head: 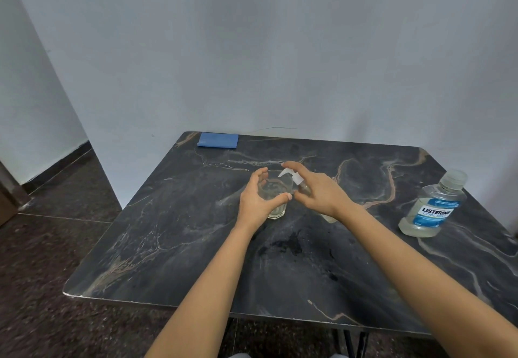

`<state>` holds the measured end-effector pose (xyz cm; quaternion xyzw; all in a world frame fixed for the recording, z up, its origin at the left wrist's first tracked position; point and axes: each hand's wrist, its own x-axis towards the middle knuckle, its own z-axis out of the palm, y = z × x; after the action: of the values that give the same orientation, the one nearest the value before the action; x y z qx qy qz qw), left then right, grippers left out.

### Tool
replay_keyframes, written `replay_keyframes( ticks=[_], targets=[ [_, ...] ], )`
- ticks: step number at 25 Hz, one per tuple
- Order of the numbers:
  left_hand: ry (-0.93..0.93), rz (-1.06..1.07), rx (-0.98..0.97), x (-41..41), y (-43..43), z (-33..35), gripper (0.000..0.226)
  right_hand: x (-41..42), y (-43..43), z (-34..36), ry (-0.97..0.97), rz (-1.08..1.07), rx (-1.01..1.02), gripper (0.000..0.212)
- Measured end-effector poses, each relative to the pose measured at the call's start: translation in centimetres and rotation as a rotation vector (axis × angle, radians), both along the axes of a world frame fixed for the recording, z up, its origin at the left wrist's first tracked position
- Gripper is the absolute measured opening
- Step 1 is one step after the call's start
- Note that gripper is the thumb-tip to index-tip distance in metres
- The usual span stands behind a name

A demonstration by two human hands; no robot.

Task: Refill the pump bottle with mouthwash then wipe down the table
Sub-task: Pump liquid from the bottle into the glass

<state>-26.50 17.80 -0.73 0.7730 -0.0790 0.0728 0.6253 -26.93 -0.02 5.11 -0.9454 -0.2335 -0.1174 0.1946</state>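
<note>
Grips a clear glass with the left hand near the middle of the dark marbled table, thumb curled round the near side, fingers curved over the far rim. Holds the pump bottle just right of the glass with the right hand: thumb curled in against the neck, index finger stretched along the top of the white pump head, other fingers hidden on the far side. Points the spout left over the glass's mouth. Covers most of the bottle's clear body, only the base showing on the table below the wrist. Farther right, near the table's edge and well apart from both hands: the mouthwash bottle, upright, capped, pale liquid low inside. At the far left corner: a folded blue cloth.
</note>
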Motion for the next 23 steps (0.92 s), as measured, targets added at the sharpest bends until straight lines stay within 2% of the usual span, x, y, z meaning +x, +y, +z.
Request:
replay_keyframes(
  ticks=[7, 12, 20, 23],
  targets=[
    [0.010, 0.004, 0.003, -0.07, -0.01, 0.11, 0.087, 0.25, 0.24, -0.17, -0.067, 0.013, -0.064, 0.045],
    [0.010, 0.004, 0.002, -0.03, 0.07, 0.10, 0.085, 0.14, 0.32, 0.02, -0.054, 0.004, -0.001, 0.054],
    [0.012, -0.007, -0.003, -0.01, 0.05, 0.00, 0.087, 0.56, 0.32, -0.39, -0.043, 0.004, -0.066, 0.045],
    [0.016, -0.007, -0.008, 0.03, 0.08, -0.02, 0.088, 0.55, 0.20, -0.52, -0.011, 0.014, 0.011, 0.050]
  ],
)
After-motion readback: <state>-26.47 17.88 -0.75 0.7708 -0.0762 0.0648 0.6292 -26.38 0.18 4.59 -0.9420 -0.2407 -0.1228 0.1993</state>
